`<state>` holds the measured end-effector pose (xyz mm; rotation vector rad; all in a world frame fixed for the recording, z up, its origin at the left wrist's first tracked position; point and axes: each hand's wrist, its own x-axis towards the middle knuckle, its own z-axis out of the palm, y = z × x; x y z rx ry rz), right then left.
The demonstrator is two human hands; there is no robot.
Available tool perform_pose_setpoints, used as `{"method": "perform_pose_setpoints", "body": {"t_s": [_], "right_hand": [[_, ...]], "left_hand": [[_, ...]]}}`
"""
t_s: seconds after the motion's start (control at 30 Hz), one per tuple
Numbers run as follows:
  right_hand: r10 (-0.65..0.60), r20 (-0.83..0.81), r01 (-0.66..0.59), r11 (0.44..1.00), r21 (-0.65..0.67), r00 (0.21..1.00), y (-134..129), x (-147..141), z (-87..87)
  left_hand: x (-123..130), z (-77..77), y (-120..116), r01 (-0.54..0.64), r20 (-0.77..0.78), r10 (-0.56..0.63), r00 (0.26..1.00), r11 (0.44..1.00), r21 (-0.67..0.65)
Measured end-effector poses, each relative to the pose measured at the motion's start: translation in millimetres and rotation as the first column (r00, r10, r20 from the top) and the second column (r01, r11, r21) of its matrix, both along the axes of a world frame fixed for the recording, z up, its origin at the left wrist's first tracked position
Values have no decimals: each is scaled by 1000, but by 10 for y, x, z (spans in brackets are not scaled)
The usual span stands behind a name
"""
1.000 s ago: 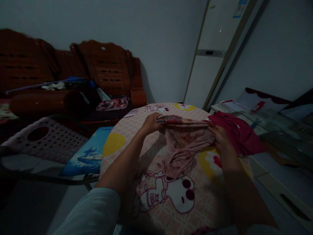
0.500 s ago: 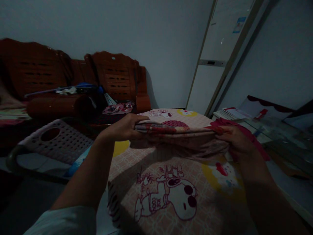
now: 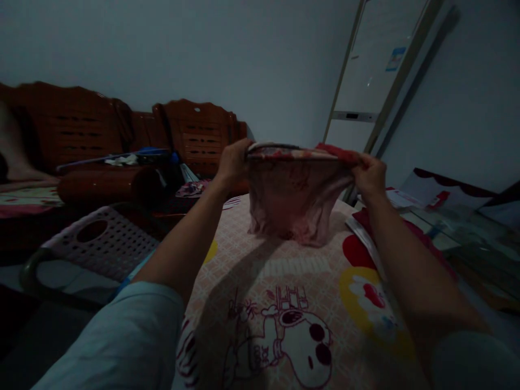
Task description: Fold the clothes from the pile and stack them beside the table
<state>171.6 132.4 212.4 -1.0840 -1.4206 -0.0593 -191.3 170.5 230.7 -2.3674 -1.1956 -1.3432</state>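
Observation:
A pale pink garment (image 3: pixel 292 195) with a red and patterned upper edge hangs stretched between my two hands; its exact kind is unclear in the dim light. My left hand (image 3: pixel 235 161) is closed on its left upper corner. Closed on the reddish right corner is my right hand (image 3: pixel 370 172). The garment's lower end hangs in bunched folds at or just above a cartoon-printed cloth (image 3: pixel 252 254) spread over the surface in front of me. To the right, partly behind my right forearm, lies a dark red cloth (image 3: pixel 422 233) with a white edge near it.
A woven chair (image 3: pixel 117 238) stands at the left. Behind it is a carved wooden sofa (image 3: pixel 77 124) with clothes on it and a person's bare leg (image 3: pixel 16 146) at the far left. A tall white air conditioner (image 3: pixel 365 76) and a glass table (image 3: pixel 479 254) are on the right.
Both hands have raised the garment up and away from the printed cloth. It was folded low and bunched; now it hangs down, more spread out.

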Motion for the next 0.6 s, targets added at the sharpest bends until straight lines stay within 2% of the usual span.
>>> {"method": "perform_pose_setpoints", "body": {"t_s": [0.07, 0.1, 0.17, 0.2, 0.27, 0.33, 0.37, 0.43, 0.5, 0.53, 0.57, 0.6], "right_hand": [[-46, 52, 39, 992, 119, 998, 51, 40, 263], [-63, 74, 51, 987, 154, 995, 51, 47, 331], [-84, 96, 66, 982, 176, 992, 10, 36, 313], [-78, 100, 62, 986, 158, 992, -29, 21, 229], [-29, 103, 23, 998, 59, 994, -143, -13, -62], [50, 94, -39, 992, -123, 994, -310, -38, -468], [90, 96, -66, 971, -228, 991, -410, -46, -694], [183, 106, -118, 888, -444, 977, -626, -51, -1144], [281, 58, -187, 765, -616, 958, -832, -49, -1538], [317, 26, -220, 712, -667, 948, -917, -46, -1695], [342, 7, -244, 683, -689, 940, -986, -42, -1820], [342, -1, -249, 683, -687, 940, -1037, -35, -1911]], "left_hand": [[6, 261, 6, -49, 54, 44, 998, 994, 95], [5, 337, -4, -75, 69, 68, 995, 991, 113], [-5, 347, -35, -87, 58, 82, 995, 991, 98], [-15, 277, -58, -80, 39, 77, 996, 994, 78], [-47, -1, -134, -31, -43, 31, 999, 1000, -2], [-95, -423, -262, 24, -181, -53, 982, 987, -157], [-123, -667, -345, 51, -261, -119, 958, 965, -256], [-177, -1166, -530, 42, -383, -212, 899, 913, -405], [-218, -1604, -706, 4, -462, -301, 834, 841, -540], [-230, -1773, -779, 1, -471, -338, 815, 813, -582], [-237, -1899, -838, -10, -462, -324, 826, 810, -586], [-238, -1981, -883, -22, -460, -314, 831, 807, -590]]}}
